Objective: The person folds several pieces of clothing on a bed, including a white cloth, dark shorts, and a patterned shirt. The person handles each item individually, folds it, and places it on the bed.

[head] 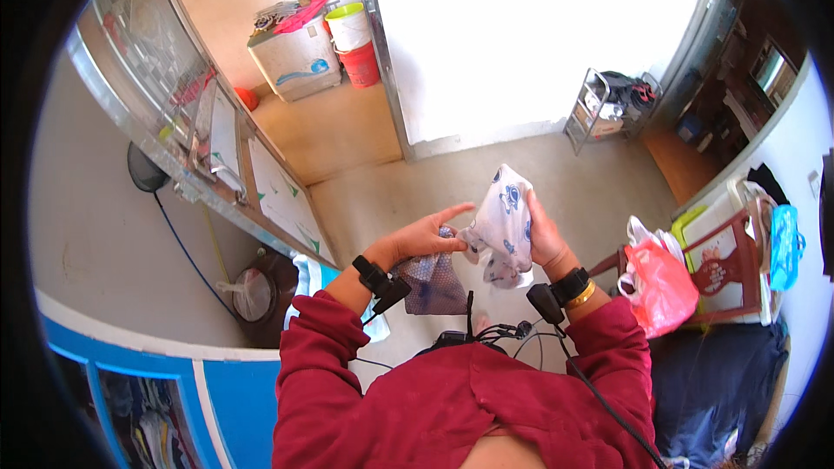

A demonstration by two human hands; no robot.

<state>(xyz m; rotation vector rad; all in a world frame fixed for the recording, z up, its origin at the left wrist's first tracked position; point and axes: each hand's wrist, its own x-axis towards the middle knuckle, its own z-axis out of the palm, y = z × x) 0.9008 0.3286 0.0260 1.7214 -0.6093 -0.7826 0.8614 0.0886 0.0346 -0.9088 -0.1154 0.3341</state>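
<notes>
A white cloth (503,221) with blue cartoon prints hangs in front of my chest. It is bunched and darker towards its lower end. My right hand (546,234) grips its right edge, thumb on the near face. My left hand (427,232) has its index finger stretched towards the white cloth, with the thumb against the cloth's left edge. From under the left palm hangs a blue-grey patterned cloth (433,281), held by fingers that are mostly hidden. Both wrists wear black straps with small devices.
A metal-framed door (215,137) stands at the left, near a lidded brown jar (273,299). To the right, a red plastic bag (658,286) hangs by a wooden chair (730,267). Farther off are a metal rack (589,111), a washing machine (296,58) and stacked buckets (355,45). Cables cross my waist.
</notes>
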